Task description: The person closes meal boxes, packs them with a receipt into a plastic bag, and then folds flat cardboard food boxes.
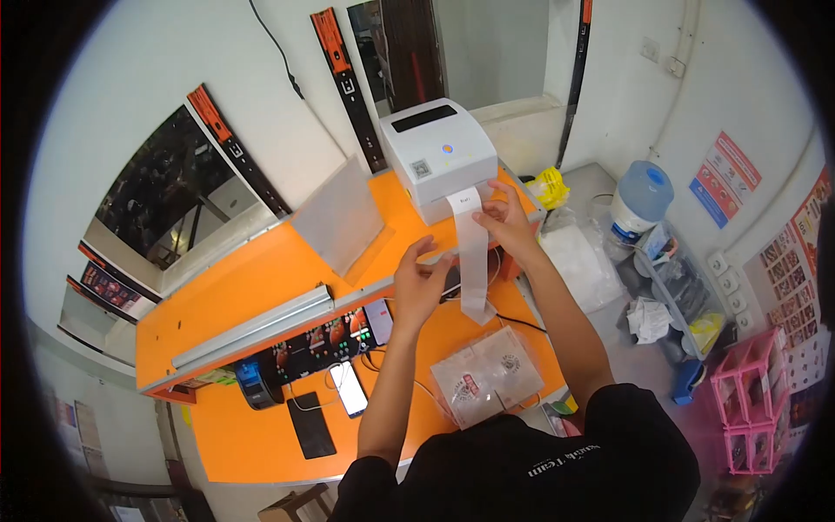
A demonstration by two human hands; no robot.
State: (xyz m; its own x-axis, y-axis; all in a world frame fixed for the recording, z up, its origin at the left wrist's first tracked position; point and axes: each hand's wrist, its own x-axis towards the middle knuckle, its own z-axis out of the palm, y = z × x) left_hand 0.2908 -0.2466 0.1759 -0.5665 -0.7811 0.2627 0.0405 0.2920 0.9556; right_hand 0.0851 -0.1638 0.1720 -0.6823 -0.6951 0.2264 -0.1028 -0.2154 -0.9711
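A white label printer (439, 148) stands on the orange upper shelf, and a long strip of labels (473, 261) hangs from its front slot. The strip's lower end rests near the desk below; small dark print shows near its top. My right hand (504, 219) pinches the strip's right edge just under the slot. To the left of the strip, my left hand (420, 283) is raised with thumb and fingers apart, holding nothing. Below both hands, a clear printed plastic packet (487, 376) lies on the orange desk.
A phone with a lit screen (349, 389), a black flat case (311, 424) and a dark blue device (257, 383) are on the lower desk. A metal rail (252, 329) lies along the shelf. To the right are a water jug (644, 196) and pink baskets (750, 383).
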